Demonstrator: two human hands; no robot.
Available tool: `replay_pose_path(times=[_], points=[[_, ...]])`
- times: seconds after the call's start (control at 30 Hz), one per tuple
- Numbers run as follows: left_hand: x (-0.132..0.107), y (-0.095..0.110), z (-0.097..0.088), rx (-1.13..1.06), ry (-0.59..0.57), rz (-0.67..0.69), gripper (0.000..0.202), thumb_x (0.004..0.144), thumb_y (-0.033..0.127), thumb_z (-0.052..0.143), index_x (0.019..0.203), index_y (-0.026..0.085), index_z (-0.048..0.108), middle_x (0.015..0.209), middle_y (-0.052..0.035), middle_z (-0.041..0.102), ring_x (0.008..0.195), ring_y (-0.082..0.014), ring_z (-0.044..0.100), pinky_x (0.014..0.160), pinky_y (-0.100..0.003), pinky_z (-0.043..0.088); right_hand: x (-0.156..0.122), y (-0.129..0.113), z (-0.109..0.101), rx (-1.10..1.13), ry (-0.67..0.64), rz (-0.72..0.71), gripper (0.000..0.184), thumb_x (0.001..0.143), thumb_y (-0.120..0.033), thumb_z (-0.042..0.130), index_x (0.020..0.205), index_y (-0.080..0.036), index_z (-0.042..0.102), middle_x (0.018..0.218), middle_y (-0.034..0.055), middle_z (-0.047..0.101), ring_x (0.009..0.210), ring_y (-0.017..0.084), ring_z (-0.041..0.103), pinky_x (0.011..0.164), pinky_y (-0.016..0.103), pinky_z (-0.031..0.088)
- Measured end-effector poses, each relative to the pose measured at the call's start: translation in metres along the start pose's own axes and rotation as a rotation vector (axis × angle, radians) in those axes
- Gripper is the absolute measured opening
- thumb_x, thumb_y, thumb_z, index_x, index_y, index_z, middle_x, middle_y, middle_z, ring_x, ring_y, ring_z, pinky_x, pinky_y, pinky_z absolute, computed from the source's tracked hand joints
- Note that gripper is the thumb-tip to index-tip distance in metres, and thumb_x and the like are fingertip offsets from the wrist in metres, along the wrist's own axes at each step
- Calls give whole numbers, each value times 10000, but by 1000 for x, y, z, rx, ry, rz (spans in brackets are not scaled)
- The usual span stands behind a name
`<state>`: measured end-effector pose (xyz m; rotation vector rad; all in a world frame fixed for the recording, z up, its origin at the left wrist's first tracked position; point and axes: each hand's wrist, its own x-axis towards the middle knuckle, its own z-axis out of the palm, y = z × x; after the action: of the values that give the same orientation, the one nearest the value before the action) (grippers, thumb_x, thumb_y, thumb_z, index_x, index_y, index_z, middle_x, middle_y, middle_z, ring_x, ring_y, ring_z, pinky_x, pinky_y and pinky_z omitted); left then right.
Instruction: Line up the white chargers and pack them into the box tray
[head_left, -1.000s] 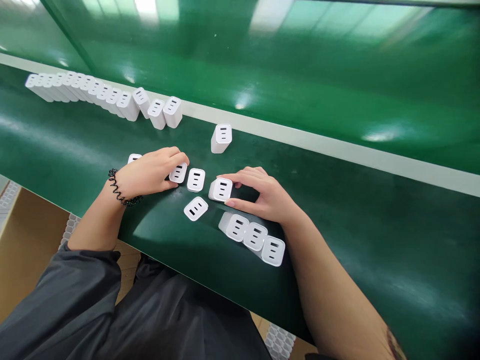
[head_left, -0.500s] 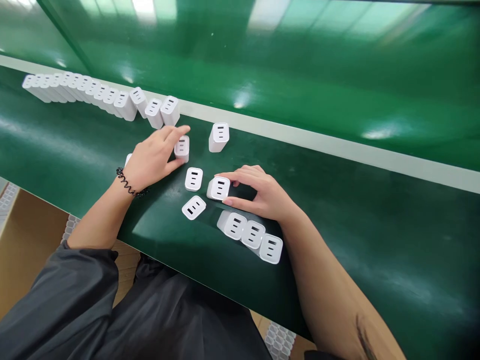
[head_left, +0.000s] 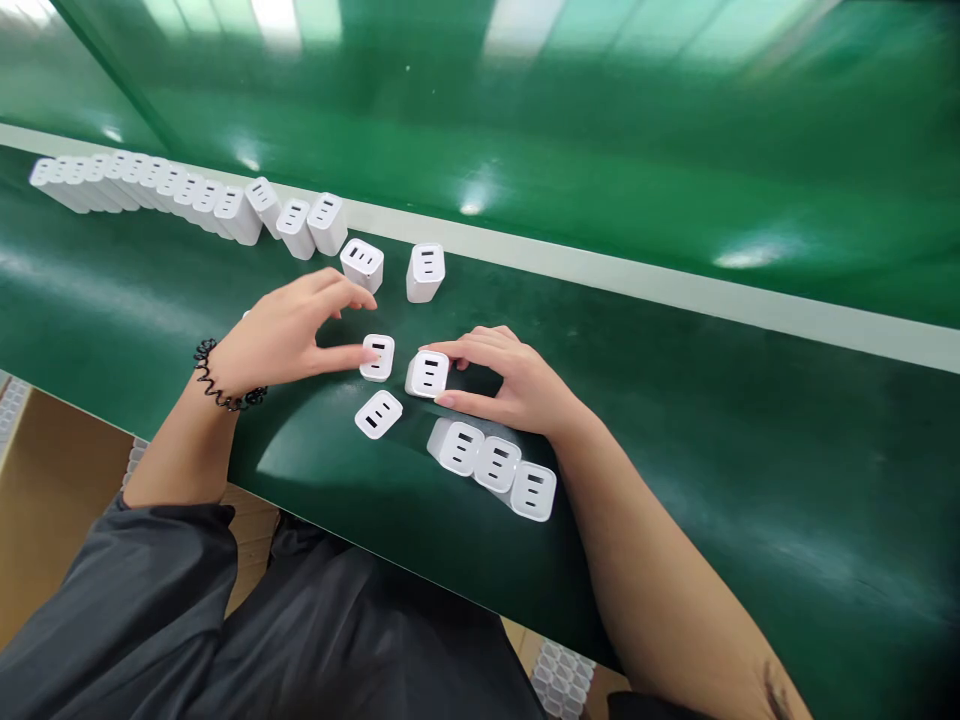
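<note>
My left hand [head_left: 296,325], a black coiled band at its wrist, has thumb and fingers spread. Its thumb tip overlaps a white USB charger [head_left: 381,368] with three port slots; whether it touches is unclear. Beyond its fingertips stands another charger [head_left: 363,262], turned sideways. Between thumb and fingers, my right hand [head_left: 510,380] grips a USB charger [head_left: 430,374] by its edges, ports facing up. A tilted charger [head_left: 378,415] is just nearer to me. Three more chargers [head_left: 496,463] stand in a slanting row beside my right wrist. One charger [head_left: 427,270] is apart at the back.
A long row of white chargers [head_left: 154,185] runs along the back left of the green table [head_left: 712,480]. Behind it are a pale strip [head_left: 600,260] and a glossy green panel [head_left: 600,150]. A cardboard box [head_left: 60,500] is below the table at left.
My left hand has let go of a charger, which now stands turned near the back, and moved toward the nearer one. My right hand keeps its grip. The view has shifted slightly.
</note>
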<state>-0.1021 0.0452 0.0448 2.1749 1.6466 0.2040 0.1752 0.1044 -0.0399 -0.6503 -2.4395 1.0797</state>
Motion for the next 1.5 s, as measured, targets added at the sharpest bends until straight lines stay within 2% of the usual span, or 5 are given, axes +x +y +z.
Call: replay_pose_path(times=[0.17, 0.57, 1.03, 1.27, 1.5], points=[[1, -4, 5, 2, -267, 107, 553, 885, 578, 603, 1315, 240, 519, 1288, -72, 600, 1077, -223, 600, 863, -301, 470, 0, 0, 0, -4, 1, 7, 423, 896, -511, 648, 1217, -236, 665, 899, 50, 715, 830, 214, 620, 884, 401, 398], [-10, -12, -10, -30, -455, 152, 420, 901, 407, 533, 1287, 240, 528, 1317, -50, 585, 1121, -201, 582, 902, -273, 447, 2, -5, -2, 54, -37, 48, 295, 884, -466, 667, 1074, -240, 677, 1017, 48, 737, 881, 219, 632, 964, 423, 365], [-5, 14, 18, -146, -357, 346, 783, 789, 437, 768, 1401, 220, 331, 1285, -91, 600, 1187, -234, 585, 988, -314, 434, 7, -7, 5, 173, -4, 0, 376, 980, -487, 528, 1171, -217, 708, 856, 35, 680, 811, 174, 618, 853, 352, 430], [-5, 9, 11, -5, -350, 220, 556, 839, 488, 676, 1295, 229, 491, 1196, -59, 628, 1062, -226, 607, 859, -292, 454, 7, -5, 4, 238, -59, -71, 331, 973, -446, 571, 1129, -213, 746, 822, 22, 714, 717, 137, 596, 795, 313, 444], [-13, -4, -13, -8, -217, 218, 796, 814, 708, 626, 1421, 222, 458, 1329, -91, 599, 1222, -283, 551, 1029, -396, 455, 4, -8, -12, 400, -36, 56, 549, 1008, -591, 394, 1330, -210, 623, 1020, 64, 715, 848, 156, 637, 844, 330, 519]])
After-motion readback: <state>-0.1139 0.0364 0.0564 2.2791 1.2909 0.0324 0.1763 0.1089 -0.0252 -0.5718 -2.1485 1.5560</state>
